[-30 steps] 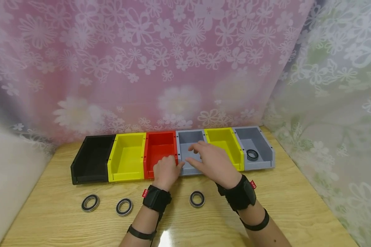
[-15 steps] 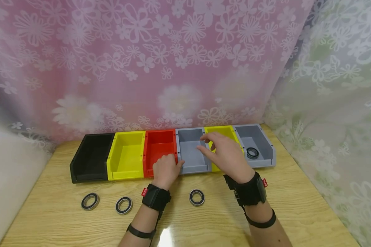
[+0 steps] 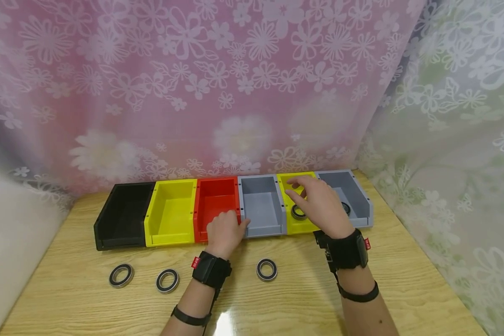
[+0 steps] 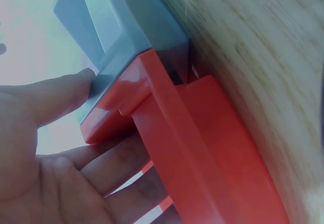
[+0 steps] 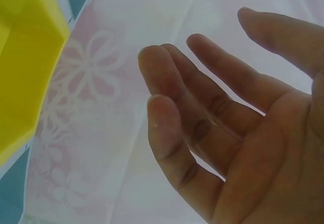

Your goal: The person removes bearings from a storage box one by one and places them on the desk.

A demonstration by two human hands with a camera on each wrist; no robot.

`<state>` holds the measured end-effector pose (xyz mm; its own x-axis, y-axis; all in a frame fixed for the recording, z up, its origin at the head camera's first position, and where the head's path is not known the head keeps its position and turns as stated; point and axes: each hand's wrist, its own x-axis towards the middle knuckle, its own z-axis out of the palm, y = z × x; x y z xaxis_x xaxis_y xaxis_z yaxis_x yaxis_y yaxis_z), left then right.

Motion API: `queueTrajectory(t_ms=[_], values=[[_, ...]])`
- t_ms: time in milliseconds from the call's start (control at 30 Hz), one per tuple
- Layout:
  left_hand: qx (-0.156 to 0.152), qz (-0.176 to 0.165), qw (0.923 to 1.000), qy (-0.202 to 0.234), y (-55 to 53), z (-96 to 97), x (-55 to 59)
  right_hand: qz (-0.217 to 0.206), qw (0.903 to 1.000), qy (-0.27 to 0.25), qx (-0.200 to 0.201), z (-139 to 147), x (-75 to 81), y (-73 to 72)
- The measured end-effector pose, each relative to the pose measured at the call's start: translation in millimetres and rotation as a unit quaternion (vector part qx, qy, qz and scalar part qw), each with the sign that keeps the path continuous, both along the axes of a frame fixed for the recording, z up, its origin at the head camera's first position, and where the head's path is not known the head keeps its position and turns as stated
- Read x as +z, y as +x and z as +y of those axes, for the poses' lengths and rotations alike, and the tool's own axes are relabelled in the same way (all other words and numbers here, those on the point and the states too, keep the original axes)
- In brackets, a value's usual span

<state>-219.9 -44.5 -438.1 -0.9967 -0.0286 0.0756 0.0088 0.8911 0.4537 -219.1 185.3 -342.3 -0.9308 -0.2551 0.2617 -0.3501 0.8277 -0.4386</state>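
Note:
My left hand (image 3: 226, 233) grips the adjoining walls of the red bin (image 3: 218, 186) and the middle grey bin (image 3: 261, 212). In the left wrist view its thumb presses the grey side, while the fingers reach into the red one. My right hand (image 3: 322, 205) hovers over the right-hand yellow bin (image 3: 301, 228), fingers loosely bent and holding nothing. A ball bearing (image 3: 293, 213) lies in that bin, partly behind this hand. Another bearing (image 3: 346, 208), mostly covered by the hand, is in the far-right grey bin (image 3: 363, 200).
On the wooden table (image 3: 302, 298) in front of the row lie three bearings: one at left (image 3: 114, 279), a second (image 3: 160, 283) beside it, a third (image 3: 260, 271) between the forearms. A black bin (image 3: 123, 212) and another yellow bin (image 3: 172, 217) form the left end.
My right hand has moved right, from over the middle grey bin to over the yellow one. The bearing in that yellow bin, unseen earlier, now shows. My left hand stays put.

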Motion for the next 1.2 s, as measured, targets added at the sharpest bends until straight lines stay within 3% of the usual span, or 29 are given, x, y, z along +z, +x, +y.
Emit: queueTrajectory(t_ms=[500,600,800,967,1100,1200], values=[[0.001,0.005,1.0,0.006,3.3,0.9,4.3,-0.022,0.9995,0.009,-0.022,22,-13.3,-17.4],[0.0,0.03,0.9995,0.01,6.3,3.9,11.8,-0.03,0.9992,0.011,-0.025,25,-15.4,-19.7],[-0.021,0.115,0.9929,0.021,17.9,16.5,35.8,-0.037,0.9988,0.014,-0.028,31,-18.6,-22.4],[-0.058,0.138,0.9885,0.015,25.6,28.7,54.7,-0.044,0.9985,0.017,-0.029,30,-20.9,-24.5],[-0.081,0.153,0.9849,0.001,20.8,40.7,64.9,-0.044,0.9982,0.024,-0.032,30,-21.9,-26.2],[-0.084,0.144,0.9857,-0.023,11.8,50.9,67.3,-0.047,0.9981,0.024,-0.031,29,-22.4,-28.0]])
